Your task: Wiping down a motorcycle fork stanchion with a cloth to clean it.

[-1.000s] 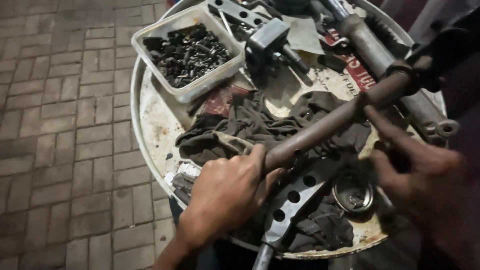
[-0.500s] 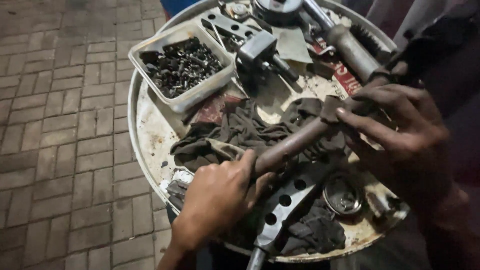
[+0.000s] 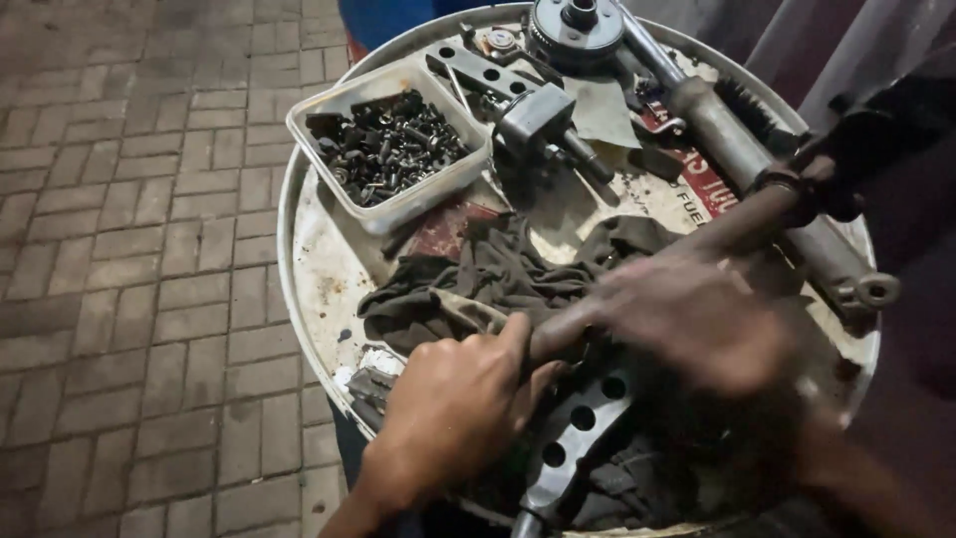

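Observation:
A long, dirty metal tube [image 3: 742, 224] lies slanted over the top of a white drum [image 3: 329, 269]. My left hand [image 3: 453, 403] is closed around the tube's near end. My right hand [image 3: 697, 319], blurred by motion, wraps the tube just beyond the left hand. Under both hands lie a dark greasy rag [image 3: 478, 279] and a flat metal bracket with round holes [image 3: 573, 433].
A white plastic tray of dark bolts and nuts [image 3: 383, 149] stands at the drum's far left. Behind it lie a grey metal block with a shaft [image 3: 543, 120], a round gear part [image 3: 578, 30] and a second long tube [image 3: 737, 139]. Brick paving [image 3: 129, 269] is on the left.
My right hand has slid down the tube from its far end toward my left hand. The view has shifted, showing more of the drum's far side.

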